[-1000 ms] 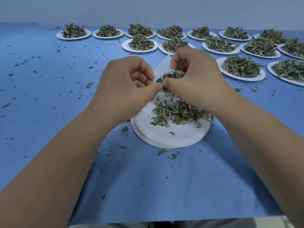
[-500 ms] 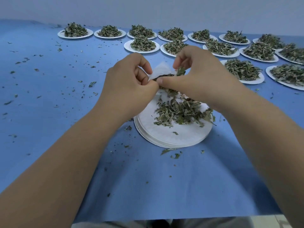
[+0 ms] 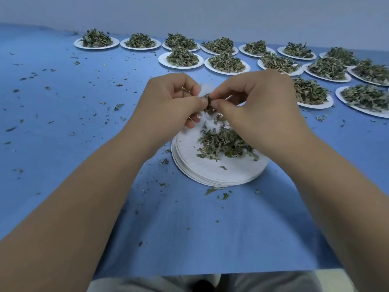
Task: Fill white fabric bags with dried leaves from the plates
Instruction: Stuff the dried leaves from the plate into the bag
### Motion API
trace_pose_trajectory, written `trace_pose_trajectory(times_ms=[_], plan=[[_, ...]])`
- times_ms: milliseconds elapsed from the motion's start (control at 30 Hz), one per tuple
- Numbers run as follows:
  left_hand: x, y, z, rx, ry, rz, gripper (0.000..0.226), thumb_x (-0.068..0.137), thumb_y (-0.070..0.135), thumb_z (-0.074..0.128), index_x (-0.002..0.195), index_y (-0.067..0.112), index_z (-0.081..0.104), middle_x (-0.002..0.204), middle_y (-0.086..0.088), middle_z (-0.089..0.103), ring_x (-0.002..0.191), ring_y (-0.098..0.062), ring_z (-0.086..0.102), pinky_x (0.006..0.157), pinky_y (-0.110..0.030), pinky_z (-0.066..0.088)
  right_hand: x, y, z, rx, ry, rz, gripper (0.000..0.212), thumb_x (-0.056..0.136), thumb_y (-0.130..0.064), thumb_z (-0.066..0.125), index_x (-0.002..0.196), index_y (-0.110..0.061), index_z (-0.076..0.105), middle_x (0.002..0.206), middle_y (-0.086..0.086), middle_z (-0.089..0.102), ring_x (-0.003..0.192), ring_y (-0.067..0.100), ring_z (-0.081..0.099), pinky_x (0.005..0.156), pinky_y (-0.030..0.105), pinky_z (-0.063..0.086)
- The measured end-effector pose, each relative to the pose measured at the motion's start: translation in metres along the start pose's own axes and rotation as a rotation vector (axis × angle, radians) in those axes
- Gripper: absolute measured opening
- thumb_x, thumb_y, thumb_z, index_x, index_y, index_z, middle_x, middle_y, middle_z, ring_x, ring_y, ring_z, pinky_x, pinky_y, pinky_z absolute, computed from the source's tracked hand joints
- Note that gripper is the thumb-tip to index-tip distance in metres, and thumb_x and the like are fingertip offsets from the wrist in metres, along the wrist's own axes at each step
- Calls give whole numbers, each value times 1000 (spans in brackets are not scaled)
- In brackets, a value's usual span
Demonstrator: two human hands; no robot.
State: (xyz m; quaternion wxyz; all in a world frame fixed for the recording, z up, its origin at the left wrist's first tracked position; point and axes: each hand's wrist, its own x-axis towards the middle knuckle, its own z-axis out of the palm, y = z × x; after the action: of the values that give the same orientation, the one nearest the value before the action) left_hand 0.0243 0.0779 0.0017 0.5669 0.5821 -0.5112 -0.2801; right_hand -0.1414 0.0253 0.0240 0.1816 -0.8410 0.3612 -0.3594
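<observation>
— First, about the hands?
— Meeting at the fingertips, raised above the far edge of the stack of white round sheets (image 3: pixel 214 173). On the left hand (image 3: pixel 168 102), curled fingers, with thumb and forefinger pinching the white fabric bag (image 3: pixel 203 90). On the right hand (image 3: pixel 259 106), also curled fingers, pinching a tuft of dried leaves (image 3: pixel 209 102) right at the mouth of the bag.
— And how much of the bag in view?
— Only a small white part between the two hands, and a bit under the left fingers. The rest hidden behind them. Impossible to tell how full.
— Below the hands?
— A loose heap of leaves (image 3: pixel 221 142) on top of the stack, toward its right side, partly covered by the right wrist.
— Further away?
— Many white plates (image 3: pixel 163 61) with leaf piles, in rows along the far and right side of the blue cloth (image 3: pixel 189 232); the nearest one just beyond the right hand. Leaf crumbs (image 3: pixel 118 106) scattered over the cloth, mostly to the left. Grey trousers (image 3: pixel 263 283) at the bottom edge.
</observation>
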Motion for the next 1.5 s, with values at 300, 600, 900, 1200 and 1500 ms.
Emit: trace_pose_trajectory(times_ms=[300, 600, 900, 1200, 1500], plan=[[-6, 6, 1, -89, -219, 44, 7, 76, 2, 70, 79, 6, 65, 59, -11, 55, 52, -19, 58, 50, -25, 45, 32, -1, 14, -154, -185, 38, 38, 60, -26, 56, 98, -22, 60, 100, -4, 65, 91, 21, 61, 68, 37, 53], [3, -2, -4, 201, 180, 113, 8, 73, 22, 65, 79, 17, 65, 68, -15, 67, 63, -31, 66, 68, -50, 60, 31, 5, -7, 61, -377, 103, 22, 91, -39, 70, 112, -41, 62, 111, -29, 67, 66, -8, 64, 48, 9, 42], [-3, 6, -2, -27, -69, 113, 20, 75, 5, 63, 92, 15, 59, 66, -23, 59, 58, -25, 54, 57, -35, 50, 32, -3, 17, -303, -120, -105, 18, 76, -26, 62, 93, -21, 57, 83, -6, 62, 73, 15, 55, 55, 30, 37], [-1, -1, -5, 205, 89, 185, 15, 77, 18, 63, 91, 23, 60, 64, -5, 63, 61, -28, 62, 62, -39, 54, 36, -5, 12, -129, -184, -16, 17, 87, -25, 65, 103, -26, 68, 106, -11, 69, 82, -5, 58, 66, 8, 41], [-1, -8, -2, 483, 170, 316, 22, 78, 8, 63, 95, 23, 60, 66, 1, 58, 59, -9, 51, 58, -21, 42, 33, -8, -5, -72, -471, -30, 53, 93, -6, 54, 133, -39, 56, 141, -15, 56, 111, -19, 53, 71, 7, 44]])
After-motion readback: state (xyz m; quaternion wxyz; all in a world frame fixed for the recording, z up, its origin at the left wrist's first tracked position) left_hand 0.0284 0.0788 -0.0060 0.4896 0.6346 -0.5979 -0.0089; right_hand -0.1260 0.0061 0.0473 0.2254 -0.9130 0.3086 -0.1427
